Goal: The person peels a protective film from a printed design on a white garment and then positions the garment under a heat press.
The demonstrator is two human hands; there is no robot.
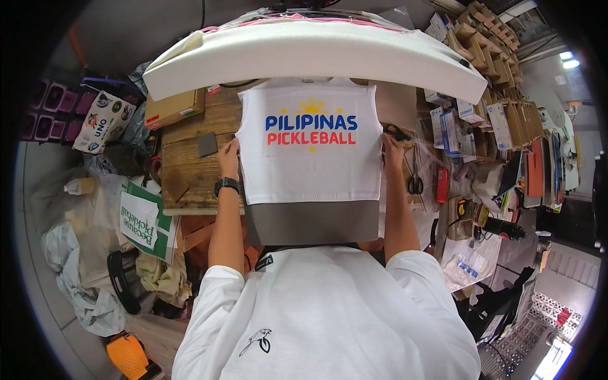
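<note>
A white shirt (310, 174) with blue and red lettering and a yellow sun lies flat on a grey platen (311, 225), under a clear rectangular sheet around the print. My left hand (229, 155), a black watch on its wrist, grips the shirt's left edge between closed fingers. At the opposite edge, my right hand (392, 151) pinches the fabric in the same way. Behind the shirt, a long white padded press top (313, 54) arches across the view. Its underside is hidden.
A wooden table (190, 177) holds a grey square (208, 144) and a cardboard box (174, 113). Scissors (415, 180), a red item (442, 187) and stacked boxes (494, 57) crowd the right. Purple containers (47, 104), green printed sheets (152, 196) and crumpled bags (82, 285) occupy the left.
</note>
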